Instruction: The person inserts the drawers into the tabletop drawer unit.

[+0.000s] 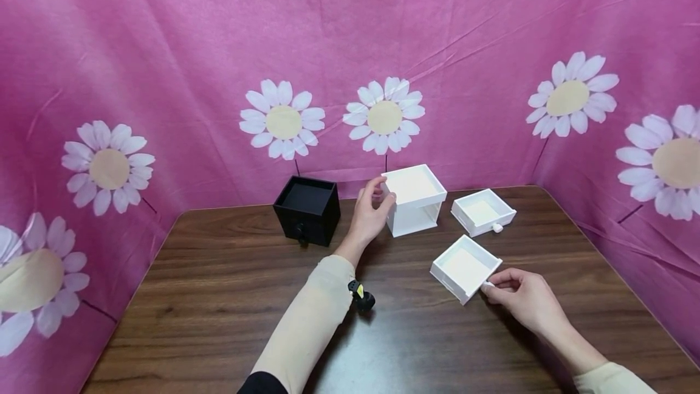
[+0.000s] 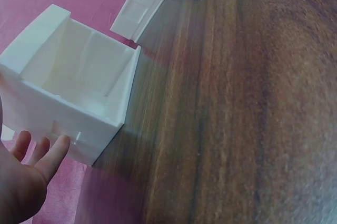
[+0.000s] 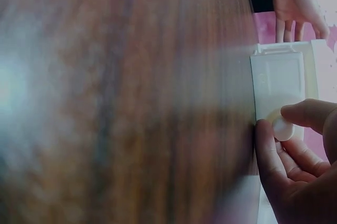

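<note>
My right hand pinches the small white knob on the front of a white drawer. The drawer is an open-topped tray, tilted a little and close over the table. Up and to its left stands a white box-shaped cabinet, its open front showing a hollow inside. Against the cabinet's left side rests my left hand, its thumb near the front edge and its other fingers farther back. In the left wrist view, fairly straight fingers lie along that side wall.
A second white drawer with a knob lies right of the cabinet. Left of my left hand stands a black cabinet with a knob on its front. The brown wooden table ends at a pink flowered curtain behind and on both sides.
</note>
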`<control>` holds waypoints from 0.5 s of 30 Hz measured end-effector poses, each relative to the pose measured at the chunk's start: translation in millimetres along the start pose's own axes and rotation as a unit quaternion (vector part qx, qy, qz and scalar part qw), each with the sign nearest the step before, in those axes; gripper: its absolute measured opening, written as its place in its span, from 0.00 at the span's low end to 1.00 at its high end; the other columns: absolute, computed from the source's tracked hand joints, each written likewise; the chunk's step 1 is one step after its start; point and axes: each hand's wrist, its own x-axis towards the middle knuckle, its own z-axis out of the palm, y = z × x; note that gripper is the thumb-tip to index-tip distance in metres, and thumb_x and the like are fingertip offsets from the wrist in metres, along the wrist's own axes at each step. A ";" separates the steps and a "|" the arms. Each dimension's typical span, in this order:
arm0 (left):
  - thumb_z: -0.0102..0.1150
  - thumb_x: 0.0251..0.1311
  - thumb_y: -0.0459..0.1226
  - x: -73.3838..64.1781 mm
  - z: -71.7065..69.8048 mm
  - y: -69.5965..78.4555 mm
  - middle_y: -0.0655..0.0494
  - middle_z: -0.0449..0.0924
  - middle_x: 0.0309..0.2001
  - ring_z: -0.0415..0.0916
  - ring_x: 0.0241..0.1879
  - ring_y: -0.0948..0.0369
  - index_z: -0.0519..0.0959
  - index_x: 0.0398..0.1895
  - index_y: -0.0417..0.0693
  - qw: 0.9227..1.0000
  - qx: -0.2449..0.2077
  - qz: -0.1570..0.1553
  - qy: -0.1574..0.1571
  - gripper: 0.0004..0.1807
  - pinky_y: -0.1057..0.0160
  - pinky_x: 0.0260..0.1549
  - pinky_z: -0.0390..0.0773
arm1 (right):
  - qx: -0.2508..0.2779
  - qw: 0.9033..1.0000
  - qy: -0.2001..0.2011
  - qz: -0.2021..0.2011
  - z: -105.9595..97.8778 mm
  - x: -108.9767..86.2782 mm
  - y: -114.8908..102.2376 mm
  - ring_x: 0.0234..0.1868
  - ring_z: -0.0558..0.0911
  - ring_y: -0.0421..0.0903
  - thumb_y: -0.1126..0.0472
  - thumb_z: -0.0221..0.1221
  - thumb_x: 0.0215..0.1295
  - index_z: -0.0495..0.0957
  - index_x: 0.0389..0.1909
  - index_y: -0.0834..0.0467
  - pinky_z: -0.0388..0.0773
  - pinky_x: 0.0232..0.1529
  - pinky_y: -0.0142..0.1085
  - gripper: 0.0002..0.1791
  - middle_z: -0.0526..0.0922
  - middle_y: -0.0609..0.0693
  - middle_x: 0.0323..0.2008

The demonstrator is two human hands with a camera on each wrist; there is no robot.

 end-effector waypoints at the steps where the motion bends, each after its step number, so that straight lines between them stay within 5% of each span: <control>1: 0.62 0.74 0.44 0.2 -0.1 0.1 0.40 0.76 0.62 0.81 0.59 0.48 0.75 0.74 0.58 1.000 -0.001 -0.001 -0.001 0.26 0.51 0.58 0.84 | 0.002 1.000 0.002 0.000 0.3 0.1 -0.4 0.27 0.82 0.29 0.56 0.73 0.67 0.88 0.40 0.63 0.76 0.31 0.29 0.12 0.92 0.48 0.26; 15: 0.62 0.75 0.43 -0.3 -0.9 0.7 0.37 0.75 0.64 0.80 0.60 0.45 0.75 0.74 0.55 1.000 -0.010 0.002 -0.006 0.26 0.48 0.60 0.84 | 0.031 0.999 0.041 0.017 9.6 -2.5 -7.7 0.26 0.77 0.30 0.57 0.76 0.61 0.90 0.31 0.60 0.72 0.29 0.30 0.10 0.90 0.42 0.25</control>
